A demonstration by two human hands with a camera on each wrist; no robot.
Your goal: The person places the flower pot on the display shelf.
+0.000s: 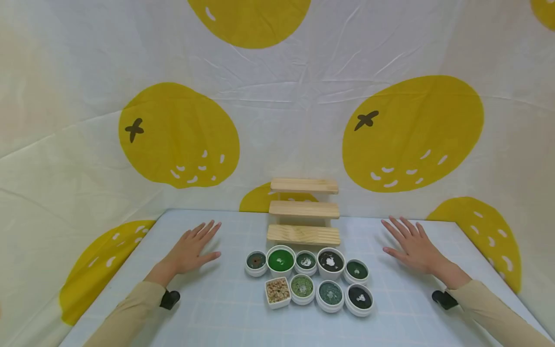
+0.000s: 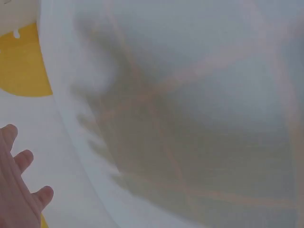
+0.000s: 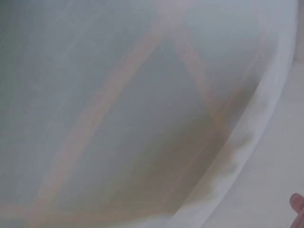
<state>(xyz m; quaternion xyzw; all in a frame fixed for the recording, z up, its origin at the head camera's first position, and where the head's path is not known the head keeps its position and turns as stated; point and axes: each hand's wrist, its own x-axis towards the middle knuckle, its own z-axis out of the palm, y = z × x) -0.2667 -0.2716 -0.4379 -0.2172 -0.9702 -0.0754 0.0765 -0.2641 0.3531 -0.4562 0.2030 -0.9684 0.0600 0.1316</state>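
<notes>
My left hand [image 1: 191, 251] hovers palm down over the left part of the table, fingers spread, holding nothing. On the other side my right hand [image 1: 415, 249] is held the same way, fingers spread. Between them stand several small white pots in two rows. Nearest the left hand is a pot with a brown-specked dark filling [image 1: 256, 261]; nearest the right is a dark green one [image 1: 357, 271]. A bright green pot [image 1: 281, 260] and a square dish of tan granules [image 1: 278, 292] are among them. The left wrist view shows fingertips [image 2: 44, 195]; the right wrist view, a single fingertip [image 3: 297, 203].
Behind the pots rises a three-step wooden shelf [image 1: 304, 209] with pale planks. The table [image 1: 208, 313] has a light, faintly checked cover. A white cloth with yellow fruit shapes [image 1: 179, 135] hangs along the back and sides.
</notes>
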